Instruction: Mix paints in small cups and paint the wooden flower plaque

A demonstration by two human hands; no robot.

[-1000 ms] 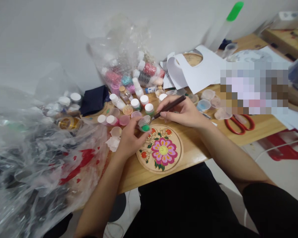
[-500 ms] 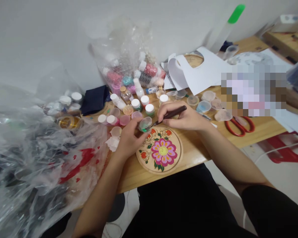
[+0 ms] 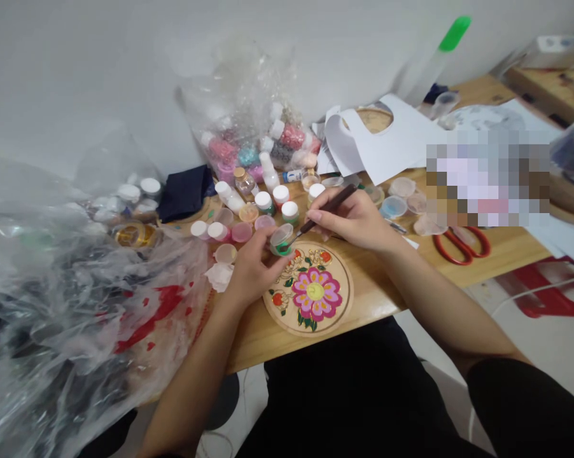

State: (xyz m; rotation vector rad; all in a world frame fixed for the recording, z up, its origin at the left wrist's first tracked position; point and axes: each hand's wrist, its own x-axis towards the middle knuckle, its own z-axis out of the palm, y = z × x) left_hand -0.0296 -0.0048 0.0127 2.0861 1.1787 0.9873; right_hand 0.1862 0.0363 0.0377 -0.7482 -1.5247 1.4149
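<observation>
A round wooden disc point(image 3: 337, 304) painted with a pink flower, red blooms and green leaves lies at the near edge of the wooden table point(image 3: 463, 273). My left hand point(image 3: 251, 272) is closed around a small clear pot of green paint point(image 3: 282, 241), held tilted just above the disc's upper left rim. My right hand point(image 3: 356, 219) pinches a dark brown brush point(image 3: 328, 209); its tip reaches into the green pot.
Small paint pots with white lids point(image 3: 264, 201) and open tubs point(image 3: 392, 206) crowd the table behind the disc. A clear bag of glitter bottles point(image 3: 249, 133) stands at the back. Crumpled plastic point(image 3: 62, 292) fills the left. Red scissors point(image 3: 461, 245) and white paper point(image 3: 392, 143) lie right.
The brush tip dipped back into the green pot, and my right hand tilted the handle up a little. The pot stayed over the disc's rim.
</observation>
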